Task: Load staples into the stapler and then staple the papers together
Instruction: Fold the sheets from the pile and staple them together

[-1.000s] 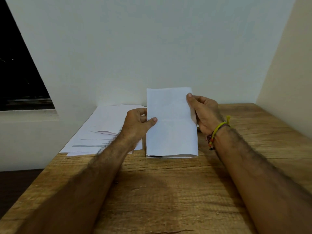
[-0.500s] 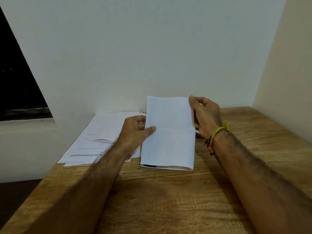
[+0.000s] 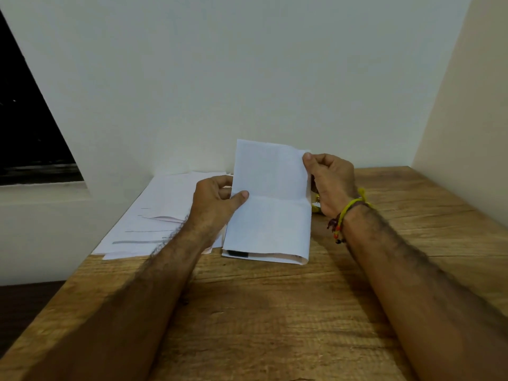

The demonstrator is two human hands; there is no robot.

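A folded bundle of white papers (image 3: pixel 270 204) stands tilted on the wooden table (image 3: pixel 275 312), its lower edge resting on the wood. My left hand (image 3: pixel 214 204) pinches its left edge, thumb on the front. At the upper right edge my right hand (image 3: pixel 330 182) grips the bundle with the fingertips. A small yellowish object (image 3: pixel 316 206) peeks out under my right palm; what it is cannot be told. No stapler is visible.
A loose spread of white sheets (image 3: pixel 159 215) lies on the table's left part, reaching its left edge. White walls close the table at the back and right. A dark window (image 3: pixel 27 127) is at the left.
The bundle has tipped slightly, its top leaning left and its lower edge shifting. Both hands keep their grip on it; the view has shifted a little.
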